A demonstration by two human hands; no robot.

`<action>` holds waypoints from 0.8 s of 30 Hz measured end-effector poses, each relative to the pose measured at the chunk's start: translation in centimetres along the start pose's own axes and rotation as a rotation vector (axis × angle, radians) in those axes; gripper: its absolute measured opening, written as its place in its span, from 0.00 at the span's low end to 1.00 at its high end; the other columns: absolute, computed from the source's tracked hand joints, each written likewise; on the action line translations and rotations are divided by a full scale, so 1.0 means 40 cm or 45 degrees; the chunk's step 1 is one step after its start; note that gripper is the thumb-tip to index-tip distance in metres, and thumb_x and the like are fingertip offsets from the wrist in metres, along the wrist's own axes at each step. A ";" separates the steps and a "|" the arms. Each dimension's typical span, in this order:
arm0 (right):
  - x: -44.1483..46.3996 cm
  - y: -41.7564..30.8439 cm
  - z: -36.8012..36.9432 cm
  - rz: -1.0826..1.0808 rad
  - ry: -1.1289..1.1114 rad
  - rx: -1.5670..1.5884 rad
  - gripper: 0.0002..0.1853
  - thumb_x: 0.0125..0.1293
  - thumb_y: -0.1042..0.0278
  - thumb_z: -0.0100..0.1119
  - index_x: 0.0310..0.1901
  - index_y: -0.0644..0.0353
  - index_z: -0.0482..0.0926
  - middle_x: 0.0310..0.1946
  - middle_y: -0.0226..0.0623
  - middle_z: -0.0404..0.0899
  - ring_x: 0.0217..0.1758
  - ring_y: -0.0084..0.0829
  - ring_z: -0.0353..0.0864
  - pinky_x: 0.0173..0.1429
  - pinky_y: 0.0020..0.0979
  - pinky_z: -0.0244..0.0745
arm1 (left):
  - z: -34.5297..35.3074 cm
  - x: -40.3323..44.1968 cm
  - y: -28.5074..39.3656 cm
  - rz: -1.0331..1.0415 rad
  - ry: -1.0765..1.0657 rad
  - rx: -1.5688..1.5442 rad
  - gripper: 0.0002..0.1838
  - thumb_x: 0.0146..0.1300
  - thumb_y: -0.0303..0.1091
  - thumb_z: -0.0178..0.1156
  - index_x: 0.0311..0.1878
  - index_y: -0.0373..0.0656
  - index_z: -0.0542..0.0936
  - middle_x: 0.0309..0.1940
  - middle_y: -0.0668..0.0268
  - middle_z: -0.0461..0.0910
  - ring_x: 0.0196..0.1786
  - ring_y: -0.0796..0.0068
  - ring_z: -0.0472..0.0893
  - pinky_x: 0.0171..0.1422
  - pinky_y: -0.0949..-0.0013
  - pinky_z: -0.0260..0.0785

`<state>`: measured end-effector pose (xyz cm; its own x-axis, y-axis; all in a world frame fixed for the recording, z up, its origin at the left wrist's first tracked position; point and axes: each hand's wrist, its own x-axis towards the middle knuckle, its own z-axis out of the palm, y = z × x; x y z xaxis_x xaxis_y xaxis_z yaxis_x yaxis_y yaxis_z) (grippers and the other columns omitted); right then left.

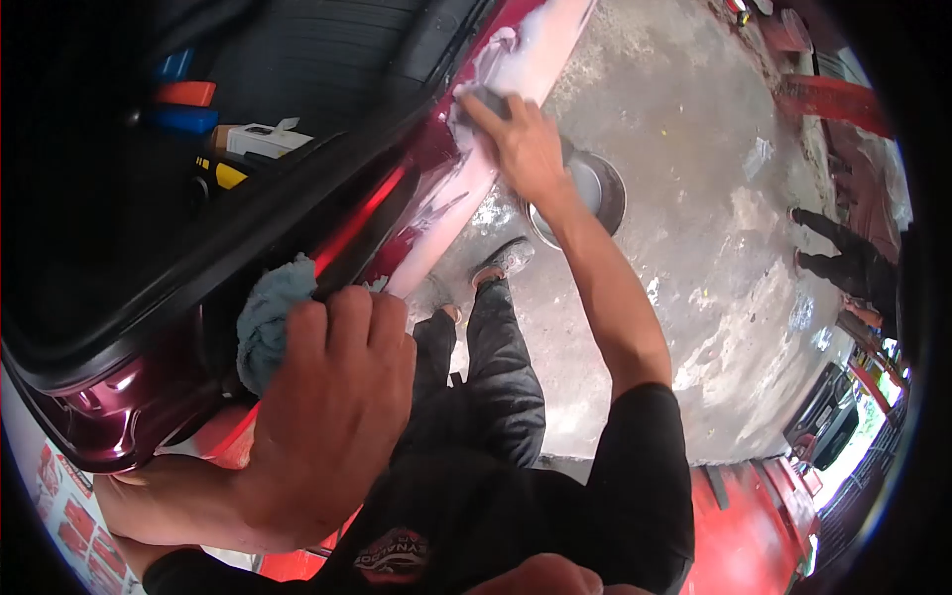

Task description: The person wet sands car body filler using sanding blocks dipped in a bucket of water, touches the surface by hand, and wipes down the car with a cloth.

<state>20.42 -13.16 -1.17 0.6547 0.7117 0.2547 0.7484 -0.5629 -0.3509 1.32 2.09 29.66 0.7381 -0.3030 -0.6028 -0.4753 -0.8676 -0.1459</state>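
A dark red car body edge, with a pale pink and white patched panel (464, 203), runs diagonally up the view. My right hand (526, 144) presses a dark grey pad (486, 103) against its upper part, where whitish residue shows. At the lower left, my left hand (342, 387) has its fingers bent over beside a crumpled blue-grey cloth (270, 315), which lies against the car near the red light strip (369, 213). The undersides of the left fingers are hidden, and part of the cloth is behind them.
A round metal basin (613, 196) stands on the stained concrete floor (714, 248) below my right forearm. The open car compartment holds a white box (263, 139) and tools. Another person (858, 263) is at the far right, near a red object (838, 102). My feet are beneath the panel.
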 end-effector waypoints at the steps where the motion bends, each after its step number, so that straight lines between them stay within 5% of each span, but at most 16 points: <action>1: 0.036 -0.004 -0.009 0.081 -0.112 -0.136 0.29 0.70 0.64 0.65 0.72 0.27 0.79 0.48 0.40 0.79 0.50 0.45 0.83 0.51 0.47 0.77 | 0.002 0.002 -0.002 0.001 0.009 -0.005 0.07 0.64 0.36 0.64 0.43 0.50 0.86 0.40 0.70 0.72 0.49 0.69 0.71 0.51 0.62 0.60; 8: -0.029 -0.020 -0.019 0.075 -0.117 0.134 0.29 0.70 0.65 0.61 0.71 0.27 0.79 0.51 0.38 0.79 0.51 0.45 0.82 0.52 0.47 0.77 | 0.000 -0.004 -0.004 -0.015 0.048 -0.005 0.06 0.64 0.36 0.64 0.42 0.50 0.86 0.41 0.70 0.73 0.49 0.70 0.72 0.51 0.63 0.60; 12: 0.053 -0.015 -0.006 0.142 -0.137 -0.268 0.28 0.72 0.66 0.58 0.70 0.27 0.80 0.52 0.36 0.79 0.55 0.43 0.82 0.55 0.47 0.74 | -0.003 0.001 -0.006 -0.019 0.021 -0.008 0.05 0.65 0.35 0.64 0.42 0.50 0.86 0.41 0.69 0.73 0.49 0.69 0.72 0.52 0.62 0.60; 15: -0.033 -0.034 -0.009 0.166 -0.154 0.029 0.27 0.72 0.66 0.57 0.70 0.27 0.80 0.49 0.35 0.78 0.53 0.42 0.81 0.53 0.46 0.73 | 0.001 0.001 -0.012 -0.029 0.058 -0.042 0.05 0.65 0.36 0.64 0.42 0.50 0.86 0.42 0.69 0.73 0.49 0.69 0.72 0.52 0.62 0.60; 19: 0.031 0.001 -0.014 0.033 -0.126 -0.275 0.28 0.72 0.64 0.59 0.71 0.28 0.79 0.53 0.37 0.79 0.54 0.43 0.82 0.54 0.48 0.75 | -0.002 -0.004 -0.003 0.017 -0.002 -0.014 0.06 0.65 0.36 0.64 0.42 0.49 0.86 0.42 0.69 0.74 0.50 0.69 0.72 0.52 0.63 0.60; 24: -0.010 -0.015 -0.015 0.101 -0.143 -0.022 0.29 0.71 0.64 0.61 0.72 0.27 0.78 0.55 0.38 0.79 0.55 0.43 0.82 0.55 0.49 0.76 | -0.008 0.001 -0.016 0.007 0.008 -0.017 0.06 0.64 0.36 0.65 0.43 0.49 0.86 0.42 0.70 0.74 0.50 0.70 0.72 0.52 0.63 0.60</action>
<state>19.77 -13.37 -0.53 0.6966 0.7066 0.1243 0.6971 -0.6256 -0.3502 1.81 2.49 30.00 0.7384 -0.3104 -0.5987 -0.4733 -0.8709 -0.1322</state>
